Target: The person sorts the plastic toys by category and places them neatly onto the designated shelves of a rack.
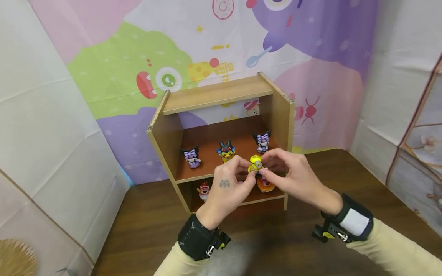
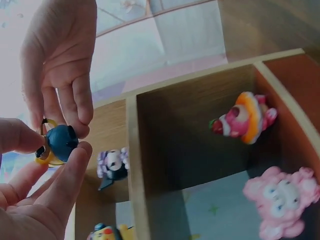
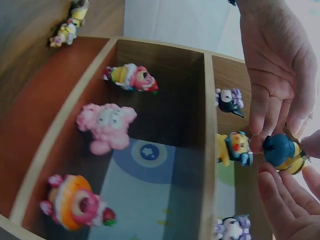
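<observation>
Both hands hold a small yellow minion figurine (image 1: 256, 161) up in front of the shelf unit. My left hand (image 1: 229, 191) pinches its left side between thumb and fingers. From the other side, the thumb and fingertips of my right hand (image 1: 297, 175) pinch it too. The minion has a round grey goggle eye, seen in the head view. Its blue back (image 2: 62, 143) faces the wrist cameras, and fingertips partly cover its sides.
On the upper shelf (image 1: 207, 168) stand two purple-bowed figurines (image 1: 192, 157) (image 1: 263, 142) and a yellow one in a black horned hood (image 1: 226, 151). Below are a strawberry-hatted pink bear (image 1: 203, 190), a fluffy pink figurine (image 3: 107, 125) and a bear in an orange ring (image 1: 265, 184).
</observation>
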{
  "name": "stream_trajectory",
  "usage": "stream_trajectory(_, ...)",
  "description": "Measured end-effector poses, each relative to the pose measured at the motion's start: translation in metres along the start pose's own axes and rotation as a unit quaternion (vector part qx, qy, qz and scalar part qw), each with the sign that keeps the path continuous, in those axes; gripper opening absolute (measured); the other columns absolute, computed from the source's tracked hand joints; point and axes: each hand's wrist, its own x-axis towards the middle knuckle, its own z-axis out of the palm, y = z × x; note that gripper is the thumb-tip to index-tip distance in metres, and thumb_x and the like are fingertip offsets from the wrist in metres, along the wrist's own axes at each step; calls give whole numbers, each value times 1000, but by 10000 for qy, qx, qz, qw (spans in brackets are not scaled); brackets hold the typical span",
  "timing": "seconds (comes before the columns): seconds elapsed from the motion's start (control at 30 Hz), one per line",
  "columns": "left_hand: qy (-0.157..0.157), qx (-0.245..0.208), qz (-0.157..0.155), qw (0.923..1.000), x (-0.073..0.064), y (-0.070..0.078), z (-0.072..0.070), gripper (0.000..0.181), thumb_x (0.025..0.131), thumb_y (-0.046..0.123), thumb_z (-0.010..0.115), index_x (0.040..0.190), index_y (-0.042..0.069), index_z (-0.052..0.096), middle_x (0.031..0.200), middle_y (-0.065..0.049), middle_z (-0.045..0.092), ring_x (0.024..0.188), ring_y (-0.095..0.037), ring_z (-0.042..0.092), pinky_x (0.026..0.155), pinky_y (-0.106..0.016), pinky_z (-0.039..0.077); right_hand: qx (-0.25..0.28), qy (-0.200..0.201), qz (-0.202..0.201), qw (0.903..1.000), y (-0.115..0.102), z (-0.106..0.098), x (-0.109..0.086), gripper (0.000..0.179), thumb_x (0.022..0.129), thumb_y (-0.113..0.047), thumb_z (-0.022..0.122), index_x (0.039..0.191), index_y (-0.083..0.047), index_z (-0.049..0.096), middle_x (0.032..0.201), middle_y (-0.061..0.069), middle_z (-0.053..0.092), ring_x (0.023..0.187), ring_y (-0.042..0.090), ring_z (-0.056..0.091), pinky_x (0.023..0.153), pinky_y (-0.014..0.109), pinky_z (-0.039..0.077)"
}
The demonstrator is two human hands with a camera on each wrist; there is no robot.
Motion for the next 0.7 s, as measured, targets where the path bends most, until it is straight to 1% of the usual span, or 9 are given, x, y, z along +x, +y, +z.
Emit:
stream_trajectory(0.17,-34,158,204,9997,11,5,-8,13,91,4,70,101,1,64,100,-13,75,88,-19,76,74,-28,61,-211,-63,7,9998,-7,-7,15,30,83,5,79,110,1,65,98,8,75,82,14,74,72,20,59)
stream_trajectory(0.3,30,169,208,9996,21,7,-13,13,91,3,70,102,1,64,100,-13,74,88,-20,76,74,-33,62,-342,-127,-27,9993,-11,-12,30,33,83,5,78,113,4,65,97,10,76,82,16,75,72,21,59)
stream_trajectory(0.37,101,161,187,9996,27,9,-15,20,91,4,70,109,0,62,102,-14,74,91,-21,75,74,-35,62,-417,-148,-93,9990,-13,-15,37,32,83,4,78,113,4,66,97,10,76,83,16,75,72,22,60)
stream_trajectory(0.47,216,144,190,9995,34,11,-20,31,90,4,70,119,-3,61,105,-15,73,93,-23,75,76,-37,62,-522,-145,-252,9982,-17,-18,47,31,83,3,78,112,4,67,97,9,76,83,16,75,72,24,60)
stream_trajectory(0.53,267,163,245,9992,39,13,-23,36,90,3,71,124,-4,61,107,-15,73,93,-23,75,77,-37,62,-614,-136,-353,9974,-19,-20,53,31,83,2,78,112,4,67,96,9,76,82,16,75,72,25,60)
stream_trajectory(0.7,235,254,414,9985,49,15,-27,28,90,2,69,118,-3,67,107,-14,74,91,-21,75,77,-32,61,-904,-178,-539,9943,-24,-27,63,31,83,1,79,111,4,67,96,9,76,81,15,74,72,27,61)
